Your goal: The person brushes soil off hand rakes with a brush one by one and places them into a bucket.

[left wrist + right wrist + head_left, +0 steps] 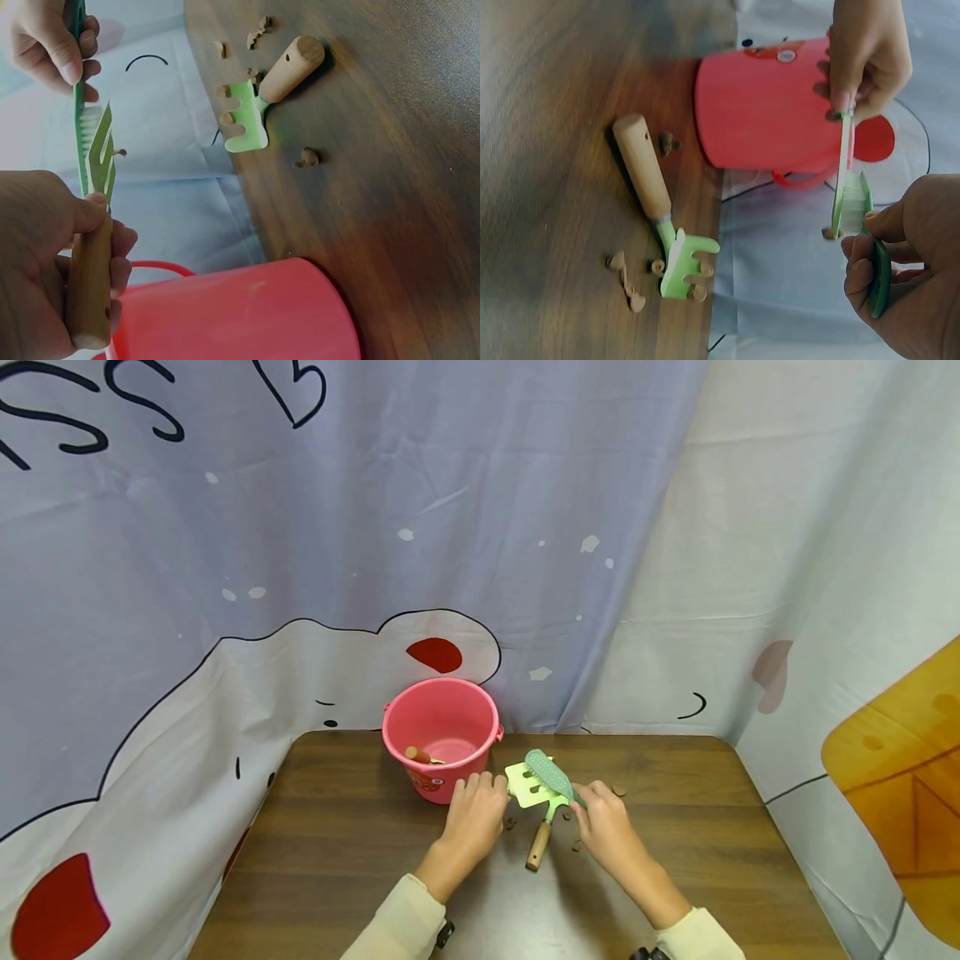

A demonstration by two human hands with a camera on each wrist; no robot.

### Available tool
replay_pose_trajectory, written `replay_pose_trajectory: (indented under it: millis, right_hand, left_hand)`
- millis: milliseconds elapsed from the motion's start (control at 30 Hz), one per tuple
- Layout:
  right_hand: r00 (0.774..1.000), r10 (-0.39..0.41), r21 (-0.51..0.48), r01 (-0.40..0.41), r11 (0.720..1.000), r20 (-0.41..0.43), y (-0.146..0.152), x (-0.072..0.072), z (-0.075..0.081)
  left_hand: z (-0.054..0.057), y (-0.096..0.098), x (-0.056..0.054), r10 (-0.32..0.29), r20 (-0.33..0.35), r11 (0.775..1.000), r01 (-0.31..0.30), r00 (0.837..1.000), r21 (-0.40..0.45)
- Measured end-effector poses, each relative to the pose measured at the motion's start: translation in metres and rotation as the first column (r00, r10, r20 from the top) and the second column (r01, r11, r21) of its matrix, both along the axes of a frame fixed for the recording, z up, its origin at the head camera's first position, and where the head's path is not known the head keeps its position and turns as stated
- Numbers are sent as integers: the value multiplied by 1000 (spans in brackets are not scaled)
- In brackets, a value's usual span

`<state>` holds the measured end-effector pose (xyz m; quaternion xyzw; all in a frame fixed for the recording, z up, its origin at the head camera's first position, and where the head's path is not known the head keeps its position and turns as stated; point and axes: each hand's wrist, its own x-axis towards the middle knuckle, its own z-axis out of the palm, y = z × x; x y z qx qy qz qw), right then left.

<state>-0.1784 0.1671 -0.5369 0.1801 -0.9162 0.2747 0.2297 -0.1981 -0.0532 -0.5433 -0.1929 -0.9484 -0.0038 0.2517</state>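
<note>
My left hand [474, 814] grips the wooden handle [90, 285] of a small garden tool with a light-green slotted head [521, 785]. In my right hand [606, 822] is a green brush [550, 774], pinched by its handle. Its white bristles [853, 206] are against the face of the slotted head, both held above the table. A brown crumb [120, 152] clings to the opposite side of that head. Below them, a small green hand rake [251, 120] with a wooden handle [538, 846] lies on the table, brown bits around its tines.
Behind my left hand, a pink bucket [457, 783] stands at the table's back edge, with a wooden-handled tool [418, 755] inside. Several brown crumbs [626, 281] are scattered on the wooden table [337, 860]. A printed curtain [337, 527] hangs behind.
</note>
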Motion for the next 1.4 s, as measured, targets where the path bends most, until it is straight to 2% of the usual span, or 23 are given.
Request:
replay_pose_trajectory:
  millis: [267, 600, 800, 1067, 1200, 1400]
  right_hand:
    - [997, -48, -16, 49, 999, 57, 15, -8, -2]
    - [996, -80, -20, 80, 997, 38, 30, -13, -10]
    - [995, -96, -25, 96, 995, 36, 36, -15, -8]
    - [999, -47, 2, 47, 999, 11, 31, -13, 9]
    - [999, -4, 18, 4, 1000, 35, 23, -9, 17]
    - [997, 41, 57, -45, 997, 68, 16, -6, 19]
  left_hand:
    - [-3, -1, 0, 3, -38, 1000, -4, 999, -7]
    - [0, -2, 2, 1, 0, 1000, -1, 1000, 11]
    - [1, -3, 2, -2, 3, 1000, 2, 1000, 13]
    - [1, -3, 1, -6, 9, 1000, 6, 1000, 9]
    - [1, -2, 1, -7, 18, 1000, 7, 1000, 10]
    - [2, -1, 1, -9, 17, 1000, 9, 1000, 2]
